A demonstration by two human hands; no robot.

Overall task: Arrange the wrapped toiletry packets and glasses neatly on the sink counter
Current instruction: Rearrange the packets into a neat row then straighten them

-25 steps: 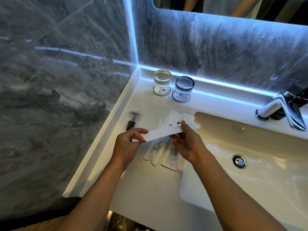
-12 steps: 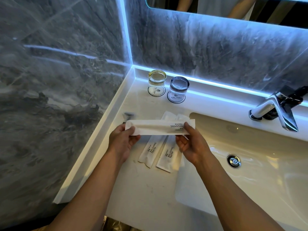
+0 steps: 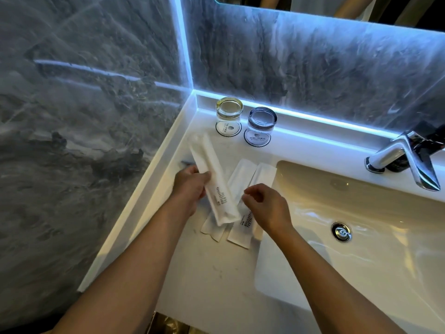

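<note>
the left hand (image 3: 190, 186) has its fingers (image 3: 204, 175) clamped on the held packet (image 3: 212, 182), a long white wrapped one, gripping it about midway along its left edge. its long axis runs from the far left, near the amber glass (image 3: 228, 113), down toward the person, where its near end lies over the two packets on the tabletop (image 3: 216, 273). those two, the left flat packet (image 3: 242, 174) and the right flat packet (image 3: 262, 175), lie side by side with their axes tilted the other way, so the held one crosses them. the right hand (image 3: 267, 208) hovers just beside the held packet's near end, fingers loosely curled and apart, gripping nothing. it looks the nearer hand to swing that end into line. the grey glass (image 3: 261, 124) stands just right of the amber one, against the back ledge.
</note>
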